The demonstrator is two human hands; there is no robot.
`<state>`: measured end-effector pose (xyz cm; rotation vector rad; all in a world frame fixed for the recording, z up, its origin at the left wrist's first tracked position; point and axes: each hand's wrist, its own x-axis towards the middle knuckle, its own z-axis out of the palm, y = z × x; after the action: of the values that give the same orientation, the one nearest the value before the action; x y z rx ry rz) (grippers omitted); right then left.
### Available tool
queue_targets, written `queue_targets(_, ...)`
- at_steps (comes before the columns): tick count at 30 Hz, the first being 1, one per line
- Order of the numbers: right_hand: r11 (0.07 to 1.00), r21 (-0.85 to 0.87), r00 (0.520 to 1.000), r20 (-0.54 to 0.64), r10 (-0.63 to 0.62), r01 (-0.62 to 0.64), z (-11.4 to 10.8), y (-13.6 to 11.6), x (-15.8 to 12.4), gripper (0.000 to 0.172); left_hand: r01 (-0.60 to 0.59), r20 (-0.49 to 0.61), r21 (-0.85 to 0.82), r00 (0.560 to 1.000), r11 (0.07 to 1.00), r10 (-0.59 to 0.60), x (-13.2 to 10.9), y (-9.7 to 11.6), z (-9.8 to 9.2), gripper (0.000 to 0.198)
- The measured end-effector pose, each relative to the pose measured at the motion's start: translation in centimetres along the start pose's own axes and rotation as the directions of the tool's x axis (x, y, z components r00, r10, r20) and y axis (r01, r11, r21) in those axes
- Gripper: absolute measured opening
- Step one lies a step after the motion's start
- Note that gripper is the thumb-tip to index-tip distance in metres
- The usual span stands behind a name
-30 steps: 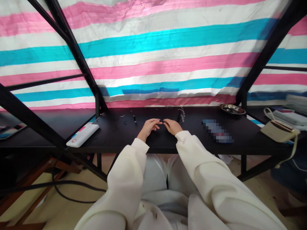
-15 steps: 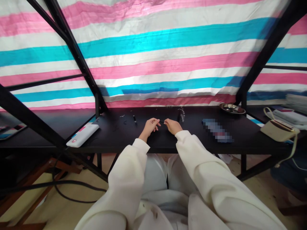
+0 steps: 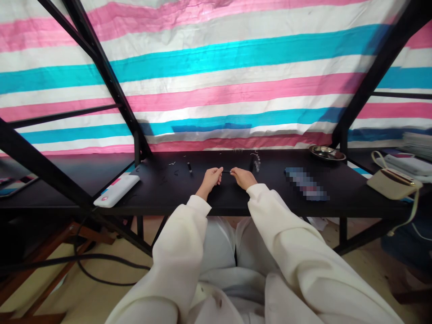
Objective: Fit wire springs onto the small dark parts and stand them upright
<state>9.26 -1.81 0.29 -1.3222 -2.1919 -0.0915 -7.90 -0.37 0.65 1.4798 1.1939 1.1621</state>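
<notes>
My left hand [image 3: 212, 180] is closed in a pinch above the black table [image 3: 216, 204], its fingertips at one end of a small, thin dark piece [image 3: 227, 172]. Across from it, my right hand [image 3: 242, 176] pinches the other end, where a light tip shows at the fingers. The piece is too small and dark to name. Left of my hands lies a short black tube with a white band [image 3: 189, 168]. Beyond my right hand, a dark upright piece [image 3: 251, 163] stands beside a cluster of small clear pieces [image 3: 258, 163].
A white power-bank-like case [image 3: 117, 191] lies at the left. On the right are a blurred-out flat item [image 3: 306, 184], a round metal dish [image 3: 327, 153] and a cream bag [image 3: 393, 183]. Black frame posts [image 3: 121, 99] rise on both sides before a striped sheet [image 3: 236, 54].
My left hand has drawn slightly left and its fingers have curled in, so the gap between my hands is wider and more of the dark piece shows. My right hand is nearly still.
</notes>
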Motion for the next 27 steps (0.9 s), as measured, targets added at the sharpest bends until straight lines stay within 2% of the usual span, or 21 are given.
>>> queue_targets(8, 0.999, 0.031, 0.999, -0.027, -0.029, 0.030, -0.02, 0.06, -0.07, 0.023, 0.023, -0.012, 0.010, 1.000, 1.000, -0.023, 0.06, 0.02, -0.07, 0.037)
queue_targets(13, 0.998, 0.047, 0.998, -0.039, -0.047, 0.049, 0.14, 0.20, -0.16, 0.021, -0.026, 0.144, -0.022, 0.989, 0.999, 0.029, -0.20, 0.38, 0.18, 0.033)
queue_targets(15, 0.998, 0.047, 0.998, -0.034, -0.049, 0.050, 0.22, 0.30, -0.15, 0.020, -0.046, 0.162, -0.026, 0.985, 0.999, 0.050, -0.21, 0.37, 0.25, 0.032)
queue_targets(21, 0.997, 0.064, 0.999, -0.027, -0.048, 0.049, 0.29, 0.45, -0.08, 0.017, -0.063, 0.064, 0.005, 0.996, 0.998, 0.063, 0.03, -0.06, 0.13, 0.028)
queue_targets(27, 0.996, 0.070, 0.998, -0.041, -0.045, 0.048, 0.32, 0.42, -0.10, 0.014, -0.068, 0.026, 0.025, 0.997, 0.997, 0.067, 0.17, -0.31, 0.06, 0.028)
